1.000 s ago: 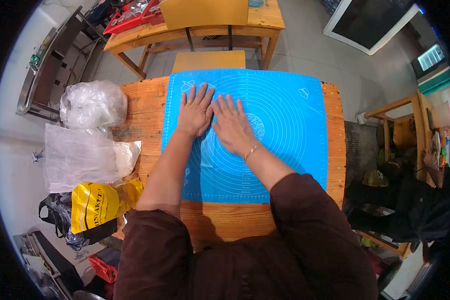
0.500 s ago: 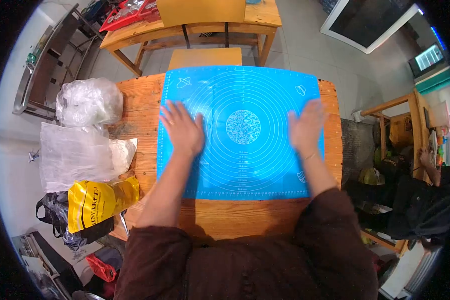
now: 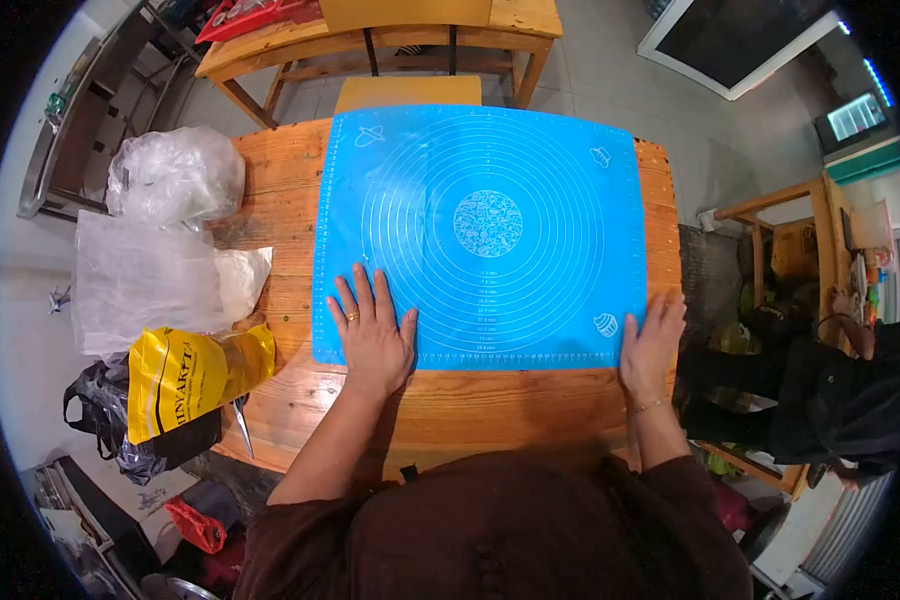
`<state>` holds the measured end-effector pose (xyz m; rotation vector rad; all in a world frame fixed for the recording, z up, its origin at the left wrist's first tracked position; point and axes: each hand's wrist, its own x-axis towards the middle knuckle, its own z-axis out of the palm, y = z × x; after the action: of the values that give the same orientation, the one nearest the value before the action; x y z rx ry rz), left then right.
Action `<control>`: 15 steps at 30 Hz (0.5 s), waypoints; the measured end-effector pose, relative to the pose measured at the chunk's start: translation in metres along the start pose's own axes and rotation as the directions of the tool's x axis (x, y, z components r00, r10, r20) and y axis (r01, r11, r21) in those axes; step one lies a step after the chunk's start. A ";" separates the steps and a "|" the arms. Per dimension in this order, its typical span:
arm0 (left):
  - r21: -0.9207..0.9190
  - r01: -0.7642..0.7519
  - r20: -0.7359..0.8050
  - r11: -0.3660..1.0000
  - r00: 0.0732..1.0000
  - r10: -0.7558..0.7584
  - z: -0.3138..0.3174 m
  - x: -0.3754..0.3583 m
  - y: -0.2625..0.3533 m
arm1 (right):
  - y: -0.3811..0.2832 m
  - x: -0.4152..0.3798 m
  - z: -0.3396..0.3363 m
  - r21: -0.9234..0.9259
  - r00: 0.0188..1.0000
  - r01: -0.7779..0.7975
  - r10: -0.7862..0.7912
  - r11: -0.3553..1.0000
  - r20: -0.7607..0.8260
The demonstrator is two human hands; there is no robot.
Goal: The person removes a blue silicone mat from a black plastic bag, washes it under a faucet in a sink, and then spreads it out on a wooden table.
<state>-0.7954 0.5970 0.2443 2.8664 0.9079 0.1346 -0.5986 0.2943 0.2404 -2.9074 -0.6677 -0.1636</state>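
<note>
A blue baking mat (image 3: 530, 300) printed with white circles and ruler edges lies flat on the wooden table (image 3: 490, 410). My left hand (image 3: 376, 330) rests palm down near the mat's front left corner, fingers spread, a ring on one finger. At the front right corner, my right hand (image 3: 652, 345) lies flat across the mat's right edge, its fingertips over the wood. Neither hand holds anything.
Clear plastic bags (image 3: 175, 175), a white packet (image 3: 242, 283) and a yellow oil pouch (image 3: 195, 380) crowd the table's left side, with scissors (image 3: 243, 425) beside them. Beyond the far edge stands a chair (image 3: 408, 93). A person in dark clothes (image 3: 840, 390) is at the right.
Both hands have slid toward me over the mat, from its middle to its front corners. My right hand has also shifted outward onto the right edge. The camera view has tilted slightly.
</note>
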 end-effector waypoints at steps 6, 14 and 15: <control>-0.062 -0.012 0.023 0.998 1.000 0.014 -0.001 -0.025 -0.009 | -0.026 -0.030 -0.049 -0.074 0.941 -0.062 0.083 0.995 0.328; -0.056 -0.017 0.226 0.998 0.974 0.029 -0.029 -0.070 -0.031 | -0.029 -0.065 -0.032 0.109 0.929 0.203 -0.227 0.973 0.292; -0.011 -0.010 0.285 1.000 0.959 0.013 -0.034 -0.073 -0.033 | -0.019 -0.064 -0.030 0.116 0.926 0.219 -0.244 0.969 0.289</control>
<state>-0.8773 0.5847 0.2695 2.7820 0.8294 -0.2662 -0.6667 0.2788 0.2636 -2.7911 -1.0415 0.2824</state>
